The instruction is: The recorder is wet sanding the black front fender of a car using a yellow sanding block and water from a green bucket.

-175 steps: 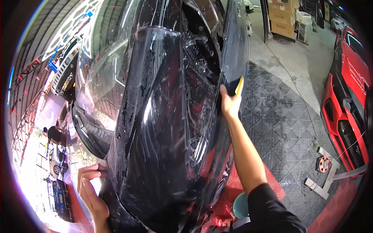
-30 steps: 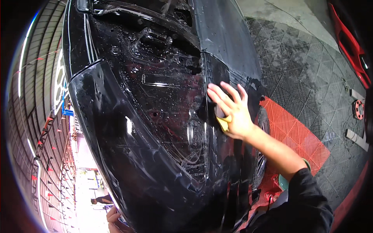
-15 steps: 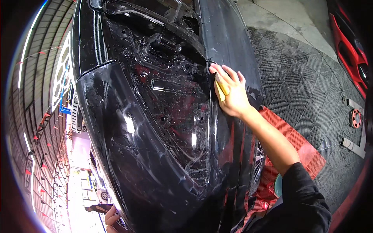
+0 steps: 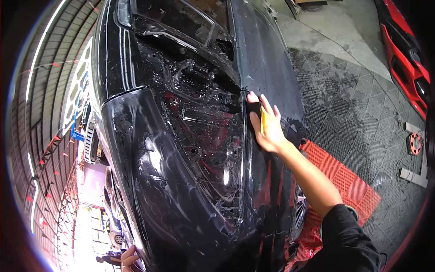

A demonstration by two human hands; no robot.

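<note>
A wet black car body (image 4: 176, 199) with whitish smears spreads across the middle. Fingers and thumb of my right hand (image 4: 271, 131) press a small yellow pad (image 4: 263, 119), with a dark piece beside it, onto the black panel strip to the right of the recess. Its fingertips lie just below a panel seam; the pad's underside is hidden. At the lower left, my left hand (image 4: 129, 259) shows only some fingers, lying against the car's outer edge, and its palm is out of sight. Water beads cover the recessed dark panel (image 4: 210, 136) between the hands.
Grey floor tiles (image 4: 335, 109) and red floor tiles (image 4: 340, 177) lie right of the car, by its wheel (image 4: 301, 211). A red car (image 4: 403, 59) stands at the far right, near a metal frame with a red disc (image 4: 414, 143). Another wheeled vehicle (image 4: 118, 239) is at the lower left.
The whole view has shifted, so the car sits lower in the picture. My right hand stays near the seam; its fingers have turned slightly, and less of the yellow pad shows.
</note>
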